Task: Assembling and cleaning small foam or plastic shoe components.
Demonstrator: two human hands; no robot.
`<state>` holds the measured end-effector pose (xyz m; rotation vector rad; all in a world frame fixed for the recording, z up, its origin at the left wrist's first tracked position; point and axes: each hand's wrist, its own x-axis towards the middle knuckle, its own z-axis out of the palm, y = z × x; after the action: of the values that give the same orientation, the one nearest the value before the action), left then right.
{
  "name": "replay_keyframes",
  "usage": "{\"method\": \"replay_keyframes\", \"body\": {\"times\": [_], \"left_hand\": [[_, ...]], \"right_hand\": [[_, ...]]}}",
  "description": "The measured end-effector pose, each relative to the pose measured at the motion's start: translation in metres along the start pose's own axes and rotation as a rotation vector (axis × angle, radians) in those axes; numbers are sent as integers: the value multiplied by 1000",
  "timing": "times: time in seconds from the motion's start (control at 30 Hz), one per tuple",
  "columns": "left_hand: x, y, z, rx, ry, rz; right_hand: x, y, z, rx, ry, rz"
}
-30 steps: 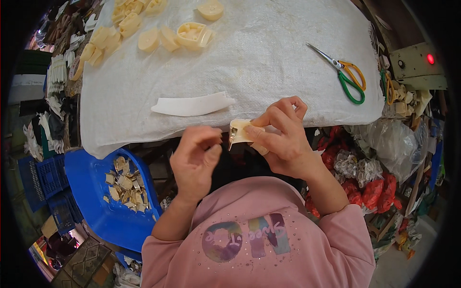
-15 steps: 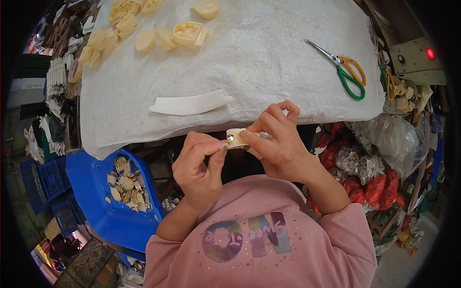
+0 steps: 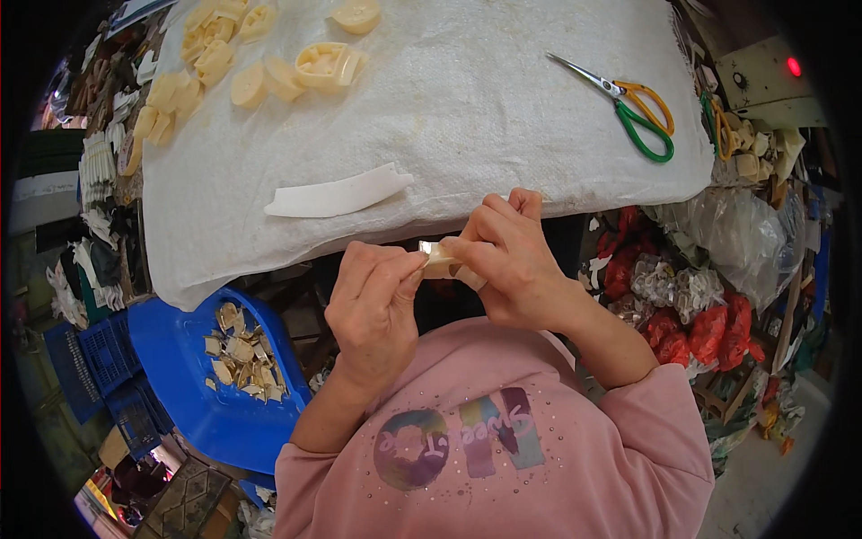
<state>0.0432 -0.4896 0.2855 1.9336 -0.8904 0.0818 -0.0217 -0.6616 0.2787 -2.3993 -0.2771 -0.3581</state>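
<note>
Over the near edge of the table, both hands meet at a small cream-coloured curved piece (image 3: 440, 262) with a shiny gold metal part (image 3: 426, 246) at its left end. My right hand (image 3: 516, 265) grips the cream piece between thumb and fingers. A pale flap shows below those fingers. At the gold end, my left hand (image 3: 373, 292) pinches with thumb and forefinger, touching the piece; whether something tiny is between these fingertips is hidden. Just beyond the hands lies a white curved strip (image 3: 341, 195) on the white woven cloth (image 3: 467, 117).
Scissors (image 3: 645, 117) with green and orange handles lie at the right. Several cream moulded pieces (image 3: 328, 66) sit far left. A blue basin (image 3: 171, 359) at the lower left holds gold-and-cream pieces (image 3: 241, 349). Red bags (image 3: 718, 328) and clear plastic (image 3: 745, 234) crowd the right.
The cream piece has tilted in my hands, so the gold part shows differently. My left fingers have closed in around its end. The whole view has shifted slightly.
</note>
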Motion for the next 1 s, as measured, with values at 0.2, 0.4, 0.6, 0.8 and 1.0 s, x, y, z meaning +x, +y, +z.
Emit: {"method": "replay_keyframes", "body": {"times": [0.2, 0.4, 0.6, 0.8, 1.0], "left_hand": [[-3, 0, -7, -321, -87, -259], [-5, -11, 5, -654, -24, -341], [1, -4, 6, -266, -48, -135], [0, -9, 13, -127, -15, 66], [-2, -3, 11, -427, 35, -25]], "right_hand": [[-3, 6, 1, 158, 73, 24], [-5, 7, 3, 267, 62, -21], [-5, 4, -1, 228, -31, 5], [-1, 0, -8, 216, -141, -28], [2, 15, -10, 112, 105, -116]]}}
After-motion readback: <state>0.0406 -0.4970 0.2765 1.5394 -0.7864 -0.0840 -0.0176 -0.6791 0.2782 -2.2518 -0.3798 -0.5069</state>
